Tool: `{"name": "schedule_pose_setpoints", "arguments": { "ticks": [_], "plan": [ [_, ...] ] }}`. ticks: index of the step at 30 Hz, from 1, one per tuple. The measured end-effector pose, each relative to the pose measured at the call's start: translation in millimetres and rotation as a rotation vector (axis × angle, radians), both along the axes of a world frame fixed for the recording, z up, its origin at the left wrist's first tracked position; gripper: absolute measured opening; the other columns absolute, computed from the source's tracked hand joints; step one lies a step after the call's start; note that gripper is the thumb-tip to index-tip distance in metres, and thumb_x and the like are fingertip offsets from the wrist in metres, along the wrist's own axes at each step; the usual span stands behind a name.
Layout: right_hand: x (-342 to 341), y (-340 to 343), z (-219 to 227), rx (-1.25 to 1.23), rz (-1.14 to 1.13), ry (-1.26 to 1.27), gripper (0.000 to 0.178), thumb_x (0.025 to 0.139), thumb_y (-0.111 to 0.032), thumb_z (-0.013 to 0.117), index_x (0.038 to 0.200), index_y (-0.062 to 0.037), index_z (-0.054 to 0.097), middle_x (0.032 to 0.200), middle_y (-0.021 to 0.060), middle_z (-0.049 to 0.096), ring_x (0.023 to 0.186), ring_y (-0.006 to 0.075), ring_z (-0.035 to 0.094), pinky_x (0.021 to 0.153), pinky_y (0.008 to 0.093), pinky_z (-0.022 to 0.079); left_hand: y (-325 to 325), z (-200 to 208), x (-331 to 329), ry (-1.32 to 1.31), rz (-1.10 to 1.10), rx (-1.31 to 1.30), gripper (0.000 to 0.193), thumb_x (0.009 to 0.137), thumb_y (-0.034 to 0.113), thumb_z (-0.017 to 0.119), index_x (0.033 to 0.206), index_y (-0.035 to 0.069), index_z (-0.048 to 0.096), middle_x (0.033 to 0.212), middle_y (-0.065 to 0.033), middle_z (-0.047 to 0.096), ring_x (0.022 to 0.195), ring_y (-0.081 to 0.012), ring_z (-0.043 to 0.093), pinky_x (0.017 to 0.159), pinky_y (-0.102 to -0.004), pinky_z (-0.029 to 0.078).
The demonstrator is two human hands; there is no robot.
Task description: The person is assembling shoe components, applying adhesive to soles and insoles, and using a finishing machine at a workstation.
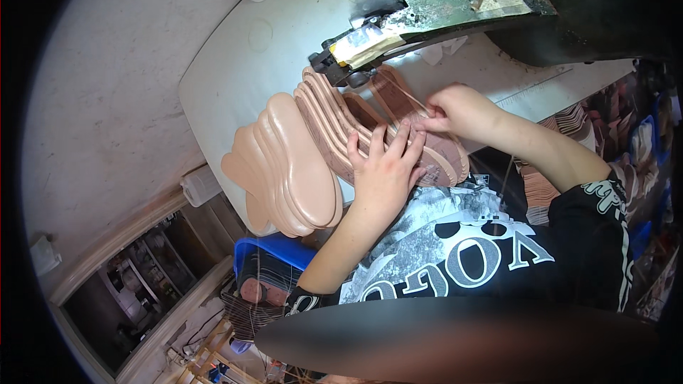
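Head view: sorting of insoles at a machine. Brown-faced insoles [366,112] overlap in a row on the surface [228,82], partly below the head of the green machine [455,3]; smooth tan insoles [302,171] lie fanned to their left. The step in hand appears to be aligning or separating the row; the next move calls for steadying it while one edge is worked free. The left hand [384,174] rests palm down, fingers spread; the right hand [447,109] has fingers drawn together at an insole's edge, grip uncertain.
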State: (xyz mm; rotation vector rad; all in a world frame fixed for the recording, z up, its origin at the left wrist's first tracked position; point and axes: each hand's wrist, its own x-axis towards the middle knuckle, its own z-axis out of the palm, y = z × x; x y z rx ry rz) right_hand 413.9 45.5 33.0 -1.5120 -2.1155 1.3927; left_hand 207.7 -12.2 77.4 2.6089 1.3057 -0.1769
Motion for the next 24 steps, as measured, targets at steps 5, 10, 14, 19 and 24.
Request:
{"name": "schedule_pose_setpoints", "arguments": {
  "ticks": [5,10,14,19,24],
  "plan": [
    [-6.3,6.3,2.1,0.113,0.051,-0.070,0.019,0.078,-0.019,0.064,0.077,-0.0004,0.067,0.076,0.0201,0.065,0.074,0.0371,0.065,0.070,0.0444,0.052,-0.6,0.3,-0.8,0.011,-0.002,0.011,0.059,0.081,0.042,0.067,0.135,0.024,0.050,0.136,-0.0033,0.051,0.126,-0.0296,0.041,0.102,-0.0615,0.020],
    [-11.8,9.9,11.5,0.144,0.143,-0.156,0.020,0.077,-0.018,0.062,0.077,0.0010,0.066,0.077,0.0212,0.064,0.075,0.0381,0.064,0.071,0.0452,0.052,-2.0,0.1,-1.8,0.020,0.003,0.002,0.060,0.081,0.042,0.067,0.135,0.025,0.050,0.136,-0.0032,0.050,0.126,-0.0295,0.041,0.103,-0.0616,0.019],
    [-11.9,7.7,13.3,0.163,0.113,-0.183,0.017,0.074,-0.016,0.063,0.074,0.0014,0.066,0.078,0.0215,0.065,0.075,0.0380,0.065,0.072,0.0449,0.053,-2.3,-1.4,-0.2,0.015,0.004,0.009,0.060,0.080,0.042,0.067,0.135,0.025,0.050,0.136,-0.0029,0.050,0.126,-0.0291,0.041,0.103,-0.0616,0.019],
    [-6.0,-1.8,1.6,0.140,-0.049,-0.001,0.015,0.073,-0.014,0.064,0.074,0.0008,0.065,0.075,0.0196,0.065,0.071,0.0359,0.064,0.068,0.0417,0.052,-3.0,-1.3,0.8,0.017,0.013,0.017,0.061,0.079,0.042,0.068,0.134,0.024,0.050,0.135,-0.0018,0.051,0.124,-0.0281,0.043,0.103,-0.0621,0.019],
    [-10.1,-15.6,1.3,-0.002,-0.268,0.132,0.012,0.072,-0.012,0.065,0.072,0.0002,0.062,0.071,0.0163,0.063,0.069,0.0328,0.064,0.064,0.0400,0.051,-4.7,-7.3,0.0,0.018,0.009,0.039,0.061,0.078,0.042,0.069,0.133,0.023,0.052,0.132,-0.0009,0.053,0.124,-0.0269,0.044,0.102,-0.0624,0.019]
  ]
}}
